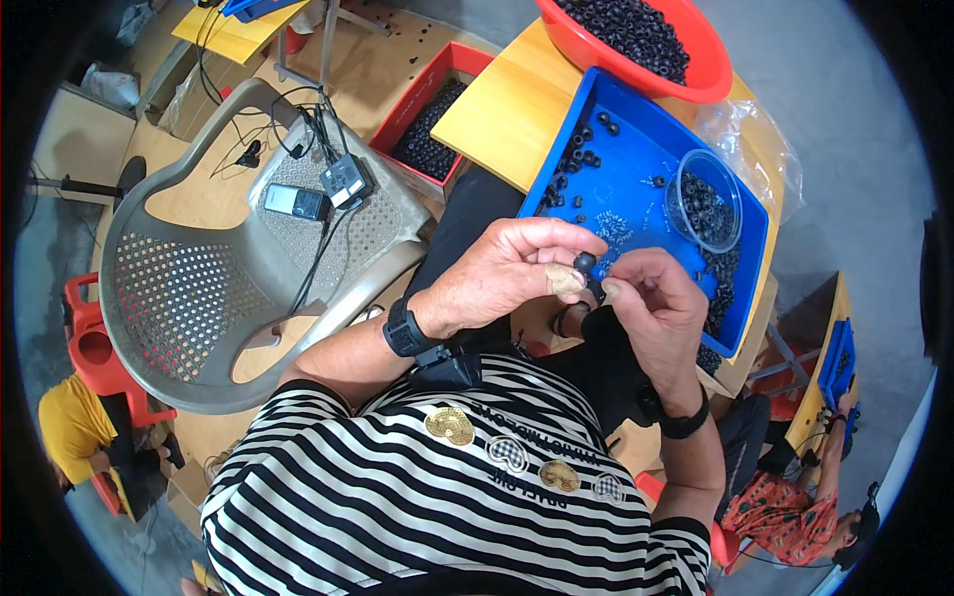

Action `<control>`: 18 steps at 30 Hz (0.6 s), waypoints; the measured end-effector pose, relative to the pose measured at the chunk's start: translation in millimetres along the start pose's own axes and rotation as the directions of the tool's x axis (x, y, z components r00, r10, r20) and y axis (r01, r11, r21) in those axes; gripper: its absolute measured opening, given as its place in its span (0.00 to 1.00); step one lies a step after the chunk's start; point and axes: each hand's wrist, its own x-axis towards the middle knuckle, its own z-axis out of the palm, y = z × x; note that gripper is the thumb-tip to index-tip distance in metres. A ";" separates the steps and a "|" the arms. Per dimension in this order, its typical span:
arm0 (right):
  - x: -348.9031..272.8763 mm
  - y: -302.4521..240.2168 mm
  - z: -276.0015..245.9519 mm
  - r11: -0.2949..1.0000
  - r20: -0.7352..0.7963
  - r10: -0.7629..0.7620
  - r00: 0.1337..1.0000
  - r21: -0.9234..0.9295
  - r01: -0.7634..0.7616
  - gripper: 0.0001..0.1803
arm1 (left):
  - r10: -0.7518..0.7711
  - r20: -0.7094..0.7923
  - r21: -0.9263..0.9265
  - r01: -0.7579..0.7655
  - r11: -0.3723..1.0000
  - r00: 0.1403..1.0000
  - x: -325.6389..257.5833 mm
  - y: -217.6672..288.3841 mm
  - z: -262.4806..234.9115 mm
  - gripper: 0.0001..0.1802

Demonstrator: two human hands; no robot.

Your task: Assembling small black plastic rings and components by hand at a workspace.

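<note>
Over the near edge of a blue tray (628,129), my left hand (482,273) pinches a small round black plastic part (584,262) between forefinger and thumb. A tan bandage wraps that thumb. Close beside it, my right hand (664,313) is closed, thumb against forefinger, at a small dark piece near the black part; its shape is mostly hidden by the fingertips. Beyond my hands, tiny silvery pieces (613,230) lie scattered in the tray. Loose black parts (576,159) sit along its left side, and a clear round tub (733,226) holds more of them.
A red basin (711,70) of black parts stands at the far table end. Left of the yellow table (507,109) is a red box (383,134) of similar parts. A grey chair (189,288) holds a phone-like device (296,202) and cables. Other people sit at left and right.
</note>
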 end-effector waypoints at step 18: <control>6.2 4.7 2.5 0.972 -0.038 -0.137 0.990 -0.199 0.126 0.07 | 0.075 -0.044 -0.050 -0.077 0.996 0.996 1.9 -6.6 -2.5 0.28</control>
